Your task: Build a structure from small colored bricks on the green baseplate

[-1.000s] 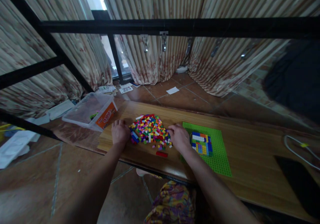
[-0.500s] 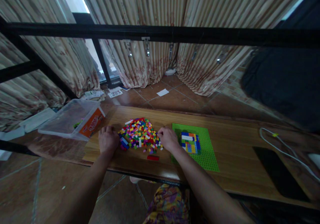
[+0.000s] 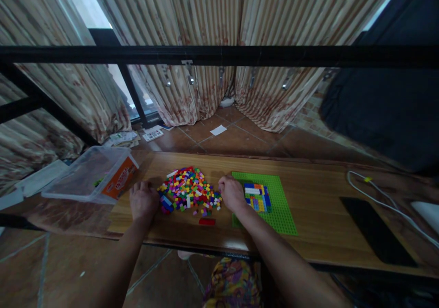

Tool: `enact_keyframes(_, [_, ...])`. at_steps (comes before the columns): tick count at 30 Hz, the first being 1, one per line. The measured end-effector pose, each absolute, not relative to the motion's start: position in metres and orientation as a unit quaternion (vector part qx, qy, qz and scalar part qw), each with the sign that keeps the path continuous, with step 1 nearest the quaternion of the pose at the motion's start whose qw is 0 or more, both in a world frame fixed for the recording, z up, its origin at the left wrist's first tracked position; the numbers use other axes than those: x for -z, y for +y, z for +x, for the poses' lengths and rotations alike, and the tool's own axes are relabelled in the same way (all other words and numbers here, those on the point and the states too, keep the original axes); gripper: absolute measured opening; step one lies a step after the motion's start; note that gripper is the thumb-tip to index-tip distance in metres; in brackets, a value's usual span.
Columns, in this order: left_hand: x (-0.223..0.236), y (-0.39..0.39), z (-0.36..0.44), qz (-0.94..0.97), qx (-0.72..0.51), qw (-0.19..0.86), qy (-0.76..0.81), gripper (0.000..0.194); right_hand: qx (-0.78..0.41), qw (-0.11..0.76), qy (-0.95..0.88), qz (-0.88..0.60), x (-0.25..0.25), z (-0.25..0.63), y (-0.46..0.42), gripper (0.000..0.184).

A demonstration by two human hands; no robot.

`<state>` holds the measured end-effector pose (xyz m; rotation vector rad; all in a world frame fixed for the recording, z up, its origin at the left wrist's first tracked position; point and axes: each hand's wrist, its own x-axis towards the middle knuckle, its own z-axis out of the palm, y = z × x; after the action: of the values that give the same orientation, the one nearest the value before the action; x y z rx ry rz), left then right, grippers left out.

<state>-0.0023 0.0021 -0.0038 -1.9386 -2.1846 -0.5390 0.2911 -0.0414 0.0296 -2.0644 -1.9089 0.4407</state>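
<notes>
A heap of small coloured bricks [image 3: 189, 191] lies on the wooden table [image 3: 318, 216]. My left hand [image 3: 143, 199] rests at the heap's left edge, fingers curled down on the table. Pressed against the heap's right edge is my right hand [image 3: 232, 192], its fingers curled too. Whether either hand holds a brick is hidden. A green baseplate [image 3: 277, 212] lies just right of my right hand, with a block of blue, yellow, white and orange bricks [image 3: 257, 196] built on it. One red brick [image 3: 207, 221] lies alone in front of the heap.
A clear plastic tub with an orange label [image 3: 92, 175] sits at the table's left end. A dark phone [image 3: 375, 230] and a white cable [image 3: 384, 202] lie at the right. A black metal bar [image 3: 219, 55] crosses overhead. Striped curtains hang behind.
The view has drifted so everything sits lower and further left in the picture. Both hands stay at the two sides of the brick heap.
</notes>
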Motion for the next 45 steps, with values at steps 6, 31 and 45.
enact_keyframes(6, [0.005, 0.003, -0.002, -0.654, 0.172, 0.097, -0.730, 0.032, -0.168, 0.141, -0.696, -0.684, -0.034, 0.298, -0.042, 0.020])
enact_keyframes(31, [0.003, 0.003, -0.003, -0.651, 0.181, 0.077, -0.733, 0.033, -0.368, 0.543, -0.390, -0.647, -0.061, 0.391, -0.113, 0.026])
enact_keyframes(45, [-0.008, 0.004, 0.001, -0.659, 0.147, 0.050, -0.735, 0.037, -0.414, 0.552, -0.300, -0.658, -0.022, 0.435, -0.119, 0.038])
